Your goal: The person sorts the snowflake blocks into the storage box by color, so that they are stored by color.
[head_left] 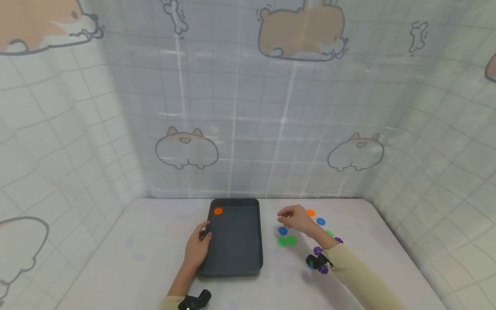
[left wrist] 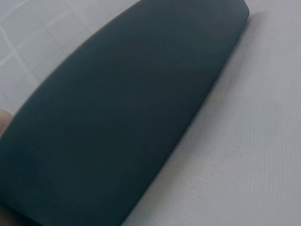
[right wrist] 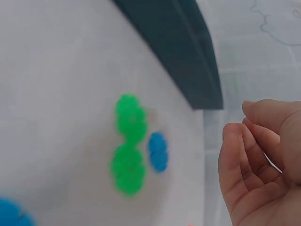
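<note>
My left hand [head_left: 197,247] grips the left rim of a dark rectangular tray [head_left: 232,243], whose outer wall fills much of the left wrist view. An orange flower-shaped disc [head_left: 218,211] lies at the tray's far left corner. To the right of the tray, my right hand [head_left: 296,218] hovers above the table, fingers loosely bent. Nothing shows between its thumb and fingertips in the right wrist view. Just below this hand lies a blue flower-shaped disc [head_left: 283,231], and nearer to me two green flower-shaped discs [right wrist: 128,169] lie touching or nearly touching.
Beyond the right hand lie another orange disc [head_left: 311,212] and a blue disc [head_left: 320,221]. Under the right forearm, partly covered, are a green disc [head_left: 329,233] and several purple discs [head_left: 323,270]. A patterned curtain [head_left: 252,107] encloses the white table [head_left: 155,249].
</note>
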{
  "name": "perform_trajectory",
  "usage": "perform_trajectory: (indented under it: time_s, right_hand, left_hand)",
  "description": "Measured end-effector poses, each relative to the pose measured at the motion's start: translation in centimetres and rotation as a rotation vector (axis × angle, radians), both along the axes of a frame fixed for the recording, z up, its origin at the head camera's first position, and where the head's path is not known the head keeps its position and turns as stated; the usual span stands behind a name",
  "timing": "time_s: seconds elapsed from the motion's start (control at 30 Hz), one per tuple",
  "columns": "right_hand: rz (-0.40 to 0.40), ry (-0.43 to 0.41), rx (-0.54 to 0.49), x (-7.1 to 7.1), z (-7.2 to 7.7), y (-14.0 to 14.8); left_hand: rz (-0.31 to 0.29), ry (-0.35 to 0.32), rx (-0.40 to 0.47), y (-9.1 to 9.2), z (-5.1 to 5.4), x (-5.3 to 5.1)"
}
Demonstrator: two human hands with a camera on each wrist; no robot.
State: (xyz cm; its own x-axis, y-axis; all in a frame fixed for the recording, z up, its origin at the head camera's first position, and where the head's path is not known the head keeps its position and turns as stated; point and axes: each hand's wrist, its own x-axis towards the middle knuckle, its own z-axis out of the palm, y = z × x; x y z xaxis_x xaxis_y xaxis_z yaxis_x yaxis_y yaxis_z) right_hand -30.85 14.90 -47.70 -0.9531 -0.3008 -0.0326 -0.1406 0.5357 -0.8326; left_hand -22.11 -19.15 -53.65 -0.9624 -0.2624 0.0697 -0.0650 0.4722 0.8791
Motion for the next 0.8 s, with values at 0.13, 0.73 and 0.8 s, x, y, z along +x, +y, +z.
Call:
perform_trajectory:
  time_s: [0.13, 0.73, 0.8]
  right_hand:
    - [-0.014, 0.03, 0.011, 0.3, -1.3, 1.8]
    - [-0.263, 0.01, 0.025, -1.6, -3.4, 6.8]
    - [-0.273, 0.013, 0.026, -1.7, -3.5, 7.0]
  left_hand:
    - [-0.003, -0.001, -0.001, 0.0, 0.0, -0.2]
    - [0.001, 0.011, 0.015, -0.2, -0.4, -0.2]
    - [-0.001, 0.01, 0.012, -0.2, -0.5, -0.1]
